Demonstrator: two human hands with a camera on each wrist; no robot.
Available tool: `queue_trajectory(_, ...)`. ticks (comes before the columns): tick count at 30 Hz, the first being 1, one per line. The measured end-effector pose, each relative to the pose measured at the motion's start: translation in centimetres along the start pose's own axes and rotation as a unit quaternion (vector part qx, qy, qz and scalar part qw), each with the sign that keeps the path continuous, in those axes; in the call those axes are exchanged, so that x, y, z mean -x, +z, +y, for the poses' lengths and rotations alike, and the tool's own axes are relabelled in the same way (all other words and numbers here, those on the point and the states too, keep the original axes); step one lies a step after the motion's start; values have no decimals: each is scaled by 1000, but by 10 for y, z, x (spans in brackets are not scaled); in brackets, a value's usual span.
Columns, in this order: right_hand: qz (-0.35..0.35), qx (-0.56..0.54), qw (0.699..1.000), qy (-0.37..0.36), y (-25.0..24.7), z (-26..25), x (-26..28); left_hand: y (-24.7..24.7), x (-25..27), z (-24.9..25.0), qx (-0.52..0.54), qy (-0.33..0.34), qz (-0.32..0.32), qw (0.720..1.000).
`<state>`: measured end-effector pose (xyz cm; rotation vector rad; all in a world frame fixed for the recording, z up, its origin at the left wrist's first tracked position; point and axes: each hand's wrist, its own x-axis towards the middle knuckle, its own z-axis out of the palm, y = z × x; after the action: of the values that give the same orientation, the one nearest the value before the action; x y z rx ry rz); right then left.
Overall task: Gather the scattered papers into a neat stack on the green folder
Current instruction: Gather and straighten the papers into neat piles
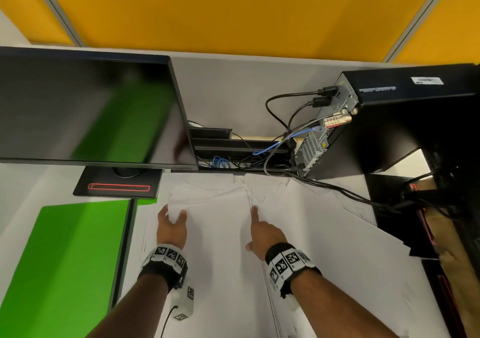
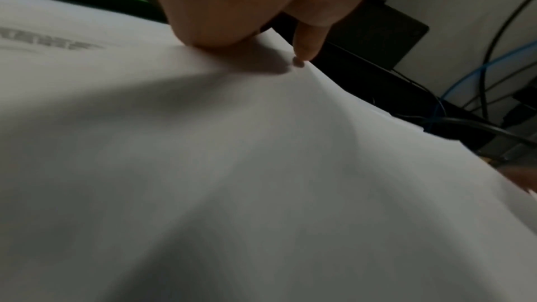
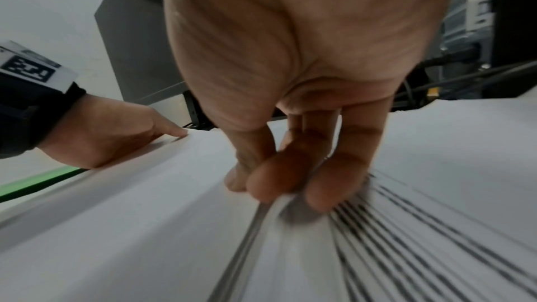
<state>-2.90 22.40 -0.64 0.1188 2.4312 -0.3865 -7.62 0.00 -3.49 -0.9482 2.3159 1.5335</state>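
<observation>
While the head view looks down, the papers (image 1: 233, 233) lie fanned across the worktop (image 1: 15, 187), well right of the folder (image 1: 65, 259), none on it yet. Left hand (image 1: 172, 224) pinches the bundle's left edge, thumb on top; right hand (image 1: 262, 233) reaches to its right edge, fingers stretched forward. Monitor (image 1: 91, 109) and a computer (image 1: 389, 124) stand behind; its white label is too small to read.

Left wrist view: a fingertip (image 2: 303, 53) presses on the sheet's far edge, which buckles softly.

Right wrist view: fingers (image 3: 273, 178) curl round the edges of several sheets, printed lines blurred, unreadable. Light, floppy, slippery stuff, I'd say: grip both side edges and keep the bundle squeezed, or sheets will slide out.
</observation>
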Motion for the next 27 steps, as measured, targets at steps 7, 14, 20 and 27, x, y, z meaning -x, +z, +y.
queue_trajectory(7, -108, -203, 968, -102, -3, 50, 13, -4, 13, -4, -58, -23, -3, 998)
queue_trajectory(14, 150, -21, 980, 129, -41, 170, 17, -13, 22, 3, -68, -7, -51, 996)
queue_trajectory(20, 98, 1, 990, 96, -20, 174, 23, -11, 26, 5, -87, 18, -87, 992)
queue_trajectory(27, 167, -54, 972, 157, -34, 183, 13, -14, 30, 6, -97, 37, -95, 990)
